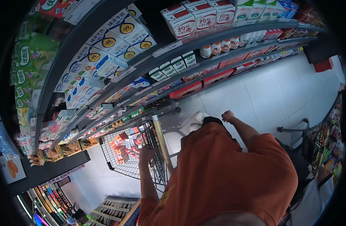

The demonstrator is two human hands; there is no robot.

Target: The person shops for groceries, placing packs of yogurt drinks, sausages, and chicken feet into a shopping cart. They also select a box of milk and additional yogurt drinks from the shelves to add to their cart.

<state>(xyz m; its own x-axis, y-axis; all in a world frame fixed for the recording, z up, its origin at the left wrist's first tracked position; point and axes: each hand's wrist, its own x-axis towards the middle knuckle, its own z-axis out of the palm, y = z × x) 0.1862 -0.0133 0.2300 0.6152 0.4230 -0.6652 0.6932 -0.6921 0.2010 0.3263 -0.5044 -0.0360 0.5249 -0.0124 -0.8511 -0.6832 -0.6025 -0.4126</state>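
Note:
My left hand [147,154] is closed at the rear of a wire shopping cart [116,164], on its dark inner panel, just past the pale handle bar [161,141]. Its fingertips are hard to make out in the shade. In the cart's basket lie several red and white packages [122,147]. My right hand [227,116] hangs at my side over the floor, fingers curled in, with nothing visible in them.
Long shelves hold milk cartons [112,37], red and white boxes [182,24] and small bottles [225,46]. Pale floor tiles [271,90] stretch rightward. Another cart [310,132] stands at the right, a person [316,196] behind me. Slatted crates [112,211] are lower left.

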